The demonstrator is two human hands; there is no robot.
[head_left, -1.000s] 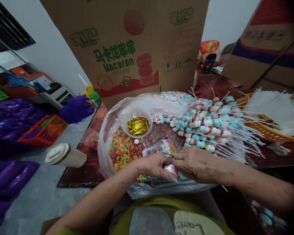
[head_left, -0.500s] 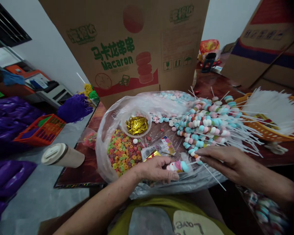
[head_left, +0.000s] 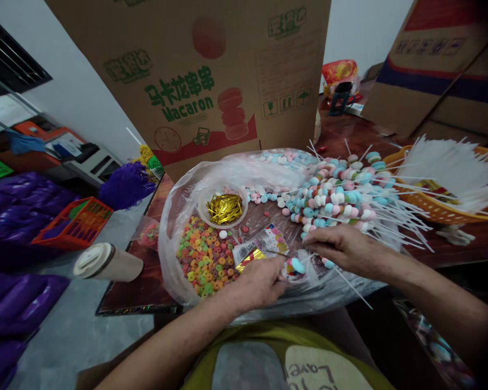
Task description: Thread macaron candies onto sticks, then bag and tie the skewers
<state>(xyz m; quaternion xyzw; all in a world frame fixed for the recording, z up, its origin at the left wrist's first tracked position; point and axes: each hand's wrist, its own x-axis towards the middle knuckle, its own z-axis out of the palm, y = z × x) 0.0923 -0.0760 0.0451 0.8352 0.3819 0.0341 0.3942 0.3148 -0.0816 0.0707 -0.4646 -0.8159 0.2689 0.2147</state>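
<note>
Low in the middle, my left hand (head_left: 264,281) is closed around a candy skewer (head_left: 296,265) in a clear printed wrapper; its blue and pink end shows past my fingers. My right hand (head_left: 345,246), fingers stretched leftward, is at the near edge of the pile of candy skewers (head_left: 333,200); whether its fingertips touch one is hard to see. Under that hand a single white stick (head_left: 355,290) points toward me. Between the hands, clear plastic is bunched. Printed wrappers (head_left: 260,244) and a gold twist tie lie just beyond my left hand.
A clear plastic bag (head_left: 168,227) holds ring candies (head_left: 207,260) and a tub (head_left: 201,203) of gold ties. White sticks fill an orange basket (head_left: 443,208) at right. A lidded cup (head_left: 109,262) stands at the table's left edge. A large carton (head_left: 195,49) rises behind.
My left hand has turned over and closed further around the wrapped skewer, covering more of it. My right hand has moved left and slightly up. The view has shifted a little.
</note>
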